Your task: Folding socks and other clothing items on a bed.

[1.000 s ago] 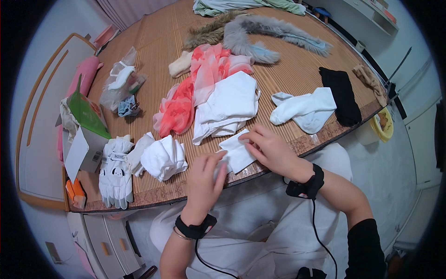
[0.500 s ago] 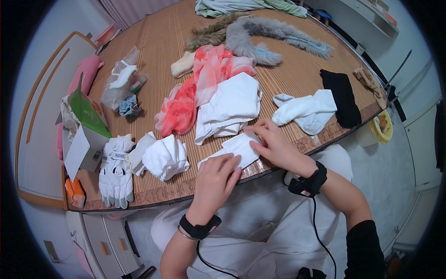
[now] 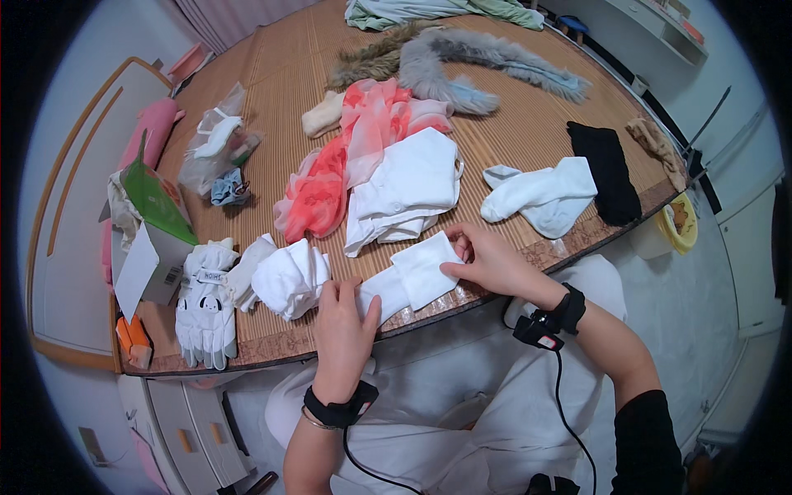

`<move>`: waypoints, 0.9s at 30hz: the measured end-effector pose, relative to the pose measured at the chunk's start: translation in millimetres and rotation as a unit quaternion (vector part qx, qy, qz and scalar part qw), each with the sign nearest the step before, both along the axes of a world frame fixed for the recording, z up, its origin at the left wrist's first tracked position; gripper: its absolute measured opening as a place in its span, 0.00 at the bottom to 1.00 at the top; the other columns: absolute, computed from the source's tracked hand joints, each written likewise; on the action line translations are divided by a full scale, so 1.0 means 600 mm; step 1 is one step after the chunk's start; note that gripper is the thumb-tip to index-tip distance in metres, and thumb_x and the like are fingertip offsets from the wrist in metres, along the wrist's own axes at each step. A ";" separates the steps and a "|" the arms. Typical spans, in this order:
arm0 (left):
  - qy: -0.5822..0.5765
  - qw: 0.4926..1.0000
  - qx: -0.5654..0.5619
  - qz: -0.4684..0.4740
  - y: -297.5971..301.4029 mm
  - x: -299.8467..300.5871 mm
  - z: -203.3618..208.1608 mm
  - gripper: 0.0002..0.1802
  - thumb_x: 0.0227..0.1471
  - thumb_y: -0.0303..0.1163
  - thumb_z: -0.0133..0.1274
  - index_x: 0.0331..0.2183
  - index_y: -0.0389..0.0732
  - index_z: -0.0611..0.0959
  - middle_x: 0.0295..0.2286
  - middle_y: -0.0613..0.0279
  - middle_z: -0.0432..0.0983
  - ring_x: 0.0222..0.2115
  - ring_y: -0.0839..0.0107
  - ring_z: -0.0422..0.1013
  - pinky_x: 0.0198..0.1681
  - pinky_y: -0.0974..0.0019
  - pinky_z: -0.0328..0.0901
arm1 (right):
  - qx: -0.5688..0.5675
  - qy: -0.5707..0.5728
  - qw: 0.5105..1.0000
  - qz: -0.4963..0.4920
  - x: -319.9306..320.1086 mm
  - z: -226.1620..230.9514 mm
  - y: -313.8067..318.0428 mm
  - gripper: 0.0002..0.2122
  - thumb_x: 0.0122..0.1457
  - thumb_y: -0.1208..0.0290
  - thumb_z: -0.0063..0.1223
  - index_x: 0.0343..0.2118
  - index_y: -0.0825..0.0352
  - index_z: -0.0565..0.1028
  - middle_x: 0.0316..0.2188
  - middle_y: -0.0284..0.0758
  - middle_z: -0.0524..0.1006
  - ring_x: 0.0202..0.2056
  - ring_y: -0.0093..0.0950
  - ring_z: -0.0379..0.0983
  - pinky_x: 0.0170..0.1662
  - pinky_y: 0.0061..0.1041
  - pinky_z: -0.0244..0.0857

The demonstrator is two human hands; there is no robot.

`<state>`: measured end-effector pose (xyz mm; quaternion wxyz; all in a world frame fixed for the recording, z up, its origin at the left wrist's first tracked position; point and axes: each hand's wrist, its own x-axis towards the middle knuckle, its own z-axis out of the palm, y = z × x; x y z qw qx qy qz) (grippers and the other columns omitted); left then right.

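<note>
Head view: on the brown mat, the white cloth just below frame centre seems only partly folded, its left part uncovered, the right hand pinching its right edge, the left hand touching its left end, grip unclear.

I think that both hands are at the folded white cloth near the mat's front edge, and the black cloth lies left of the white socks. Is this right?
One detail is wrong: the black cloth lies to the right of the white socks, as the head view shows. The left hand and right hand are indeed at the folded white cloth.
</note>
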<state>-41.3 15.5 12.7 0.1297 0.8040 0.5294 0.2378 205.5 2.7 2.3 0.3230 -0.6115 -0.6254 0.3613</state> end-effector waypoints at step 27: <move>-0.616 0.516 -0.589 -0.087 0.010 0.018 0.044 0.36 0.57 0.54 0.36 0.53 0.29 0.61 0.50 0.47 0.63 0.51 0.60 0.63 0.55 0.60 0.58 | -0.228 0.567 0.782 0.118 -0.053 0.044 -0.019 0.20 0.60 0.73 0.45 0.55 0.66 0.56 0.49 0.36 0.67 0.50 0.27 0.66 0.52 0.29 0.62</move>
